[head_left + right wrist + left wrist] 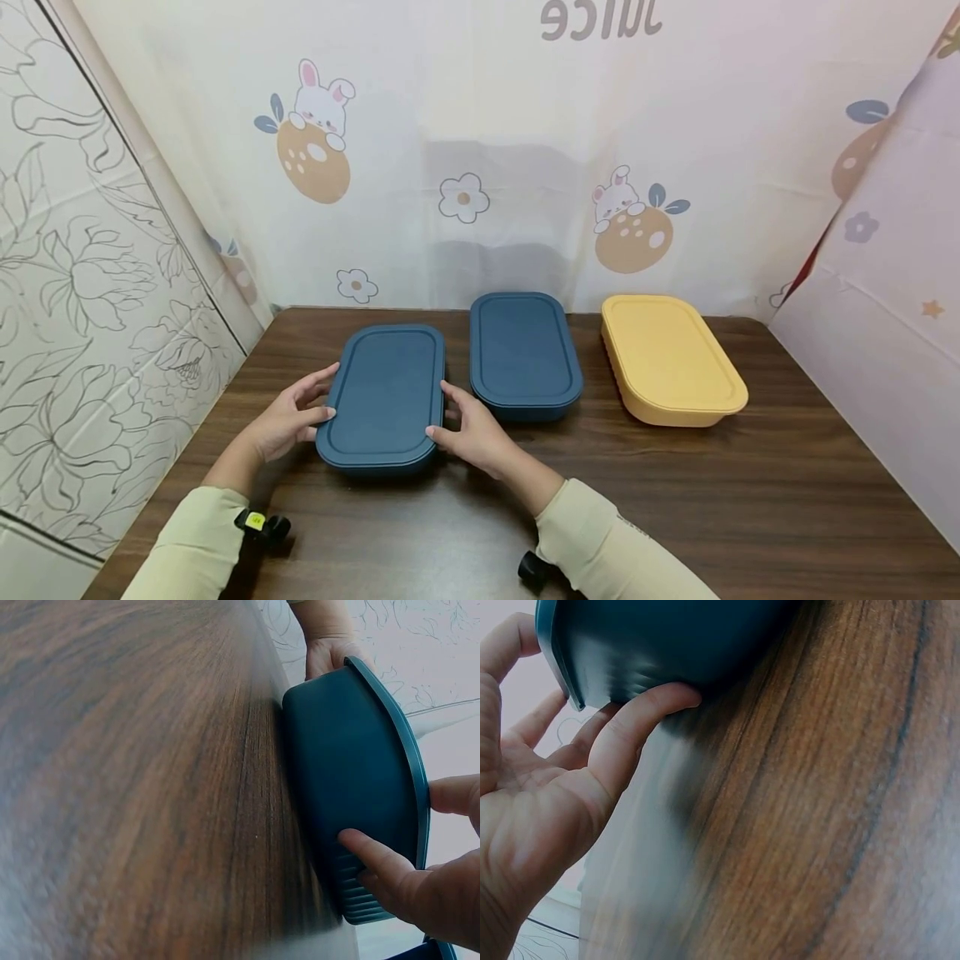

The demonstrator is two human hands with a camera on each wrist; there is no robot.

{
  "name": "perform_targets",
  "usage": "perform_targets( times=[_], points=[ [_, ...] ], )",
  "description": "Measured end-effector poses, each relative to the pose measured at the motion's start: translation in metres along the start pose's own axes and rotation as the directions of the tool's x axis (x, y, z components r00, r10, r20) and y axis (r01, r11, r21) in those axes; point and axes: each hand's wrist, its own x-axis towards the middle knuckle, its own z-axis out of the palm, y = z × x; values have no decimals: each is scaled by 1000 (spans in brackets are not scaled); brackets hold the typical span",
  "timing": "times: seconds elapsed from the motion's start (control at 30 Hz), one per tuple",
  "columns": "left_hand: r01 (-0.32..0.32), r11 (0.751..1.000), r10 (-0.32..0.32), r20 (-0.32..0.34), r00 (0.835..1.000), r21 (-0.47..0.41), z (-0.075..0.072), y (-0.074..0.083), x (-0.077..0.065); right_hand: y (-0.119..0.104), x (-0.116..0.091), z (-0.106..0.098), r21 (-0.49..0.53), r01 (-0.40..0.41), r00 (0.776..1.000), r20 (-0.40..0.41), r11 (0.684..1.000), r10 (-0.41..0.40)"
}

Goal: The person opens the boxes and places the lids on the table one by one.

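A dark blue lidded food container [386, 398] sits at the left of the brown table, slightly turned. My left hand [287, 418] grips its left side, thumb and fingertips at the lid edge and wall. From the opposite side my right hand [478, 433] holds the same container. In the right wrist view, a finger [371, 853] lies against the ribbed wall while another digit touches the lid rim. The left wrist view shows a digit [641, 716] low on the wall, close to the tabletop. The lid appears seated on the container.
A second dark blue container [525, 350] with a lid stands just right of the held one. Farther right is a yellow lidded container [672, 358]. A patterned curtain [495, 125] hangs behind the wooden table [675, 500], and a floral panel [97, 275] flanks it at left.
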Motion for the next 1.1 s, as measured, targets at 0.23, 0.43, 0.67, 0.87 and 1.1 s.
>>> perform_targets(
  times=[0.23,0.43,0.67,0.87,1.1],
  points=[
    [3,1000,-3,0,1000,5,0,0,1,-1,0,-1,11,6,1000,7,1000,-6],
    [1,1000,-1,0,1000,-4,0,0,1,0,0,-1,6,6,1000,5,1000,-6],
    [1,1000,-1,1,1000,-1,1,0,0,2,0,-1,5,10,1000,10,1000,-10],
    [4,1000,-4,9,1000,4,4,0,-3,3,-4,-4,16,20,1000,19,1000,-20],
    [-8,1000,7,17,1000,17,8,-1,-4,5,-7,-7,33,20,999,29,999,-21]
  ],
)
